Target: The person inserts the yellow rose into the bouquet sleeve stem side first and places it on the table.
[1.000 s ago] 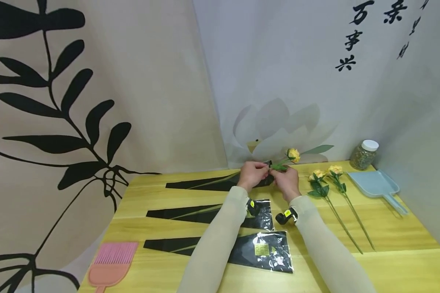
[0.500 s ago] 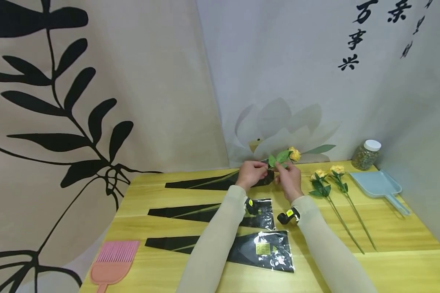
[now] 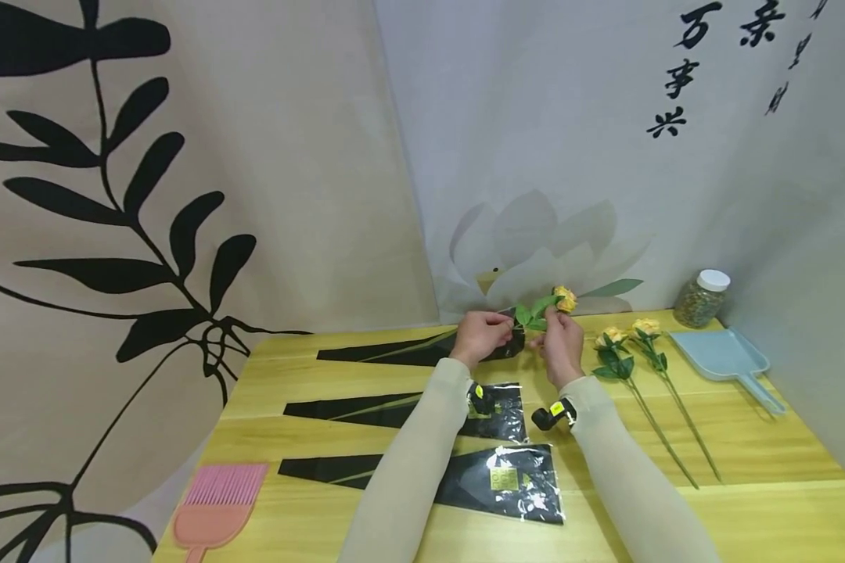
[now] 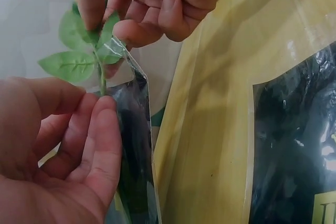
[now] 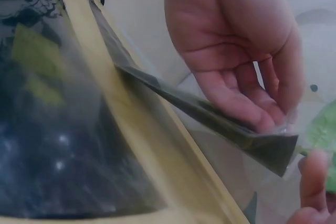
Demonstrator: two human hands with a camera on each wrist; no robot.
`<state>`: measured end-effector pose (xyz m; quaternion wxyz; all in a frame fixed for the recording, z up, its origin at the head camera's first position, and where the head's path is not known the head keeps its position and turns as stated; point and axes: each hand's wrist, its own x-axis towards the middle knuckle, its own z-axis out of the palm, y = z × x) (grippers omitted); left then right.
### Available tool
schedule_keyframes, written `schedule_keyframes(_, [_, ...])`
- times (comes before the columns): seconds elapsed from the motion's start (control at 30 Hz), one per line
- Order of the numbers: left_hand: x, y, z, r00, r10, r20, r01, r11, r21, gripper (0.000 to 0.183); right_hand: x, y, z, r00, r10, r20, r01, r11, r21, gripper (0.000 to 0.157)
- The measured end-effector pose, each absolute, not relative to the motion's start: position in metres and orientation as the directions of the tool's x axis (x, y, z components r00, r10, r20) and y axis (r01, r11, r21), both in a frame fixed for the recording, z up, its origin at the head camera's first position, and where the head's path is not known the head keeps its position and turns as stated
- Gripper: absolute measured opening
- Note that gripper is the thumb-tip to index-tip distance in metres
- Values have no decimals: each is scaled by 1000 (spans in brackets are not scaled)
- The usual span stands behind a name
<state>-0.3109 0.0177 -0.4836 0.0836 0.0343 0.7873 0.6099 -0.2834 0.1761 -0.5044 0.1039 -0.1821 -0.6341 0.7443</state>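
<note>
At the back of the table, my left hand (image 3: pixel 483 338) pinches the mouth of a black flower sleeve (image 3: pixel 387 353), where a rose stem enters it. In the left wrist view, green leaves (image 4: pixel 68 65) stand just beyond those fingertips, and the black film (image 4: pixel 134 145) hangs beside them. My right hand (image 3: pixel 563 346) holds the yellow artificial rose (image 3: pixel 566 299) just below its bloom, with fingers curled behind the leaves. In the right wrist view, the sleeve's open end (image 5: pixel 273 153) lies at my left fingertips. The lower stem is inside the sleeve.
Two more black sleeves (image 3: pixel 503 422) (image 3: pixel 500 481) with stems lie nearer me. Two yellow roses (image 3: pixel 611 338) (image 3: pixel 645 327) lie to the right, beside a blue dustpan (image 3: pixel 720 352) and a lidded jar (image 3: pixel 702 299). A pink comb-toothed dustpan (image 3: pixel 218 504) lies front left. A curtain hangs behind.
My right hand has shifted from the sleeve's mouth up along the rose to just under the bloom, uncovering the leaves. The left hand stays at the sleeve's mouth.
</note>
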Motion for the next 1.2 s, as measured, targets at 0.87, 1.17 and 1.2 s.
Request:
schedule_keyframes(0.87, [-310,21,-475,-989,143,-36,5,278,961,18,-283,156,-525,-909,410,-76,64,-45,-997,35])
schedule_keyframes(1.17, [-309,21,-476,-988,151,-30,9,251,968,16,-282,153,-525,-923,371,-97,92,-30,-995,34])
schedule_keyframes(1.2, [-309,20,-476,-988,153,-33,6,248,969,17,-282,154,-525,-928,352,-117,102,-61,-993,36])
